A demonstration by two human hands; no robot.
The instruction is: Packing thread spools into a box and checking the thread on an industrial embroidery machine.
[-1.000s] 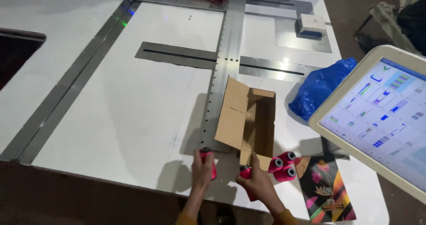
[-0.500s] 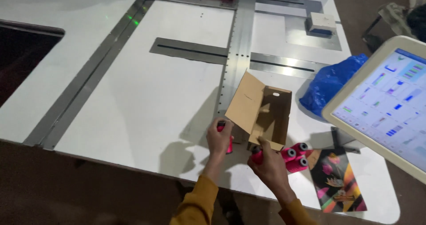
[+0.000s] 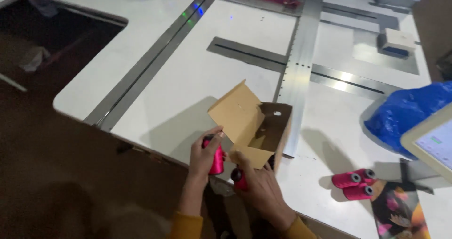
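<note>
An open brown cardboard box (image 3: 256, 126) is seen near the front edge of the white table (image 3: 155, 102), its flaps raised and a round hole shown in its inner wall; it is touched from below by the right hand (image 3: 259, 185). A small white box (image 3: 398, 40) with a blue underside is set near the far right corner. A crumpled blue plastic bag (image 3: 405, 114) is laid toward the right edge. A white-framed screen (image 3: 433, 142), showing pale blue and green marks, is cut off by the right edge of the view. A dark printed packet (image 3: 400, 215) with pink and orange colours is laid at the front right corner.
</note>
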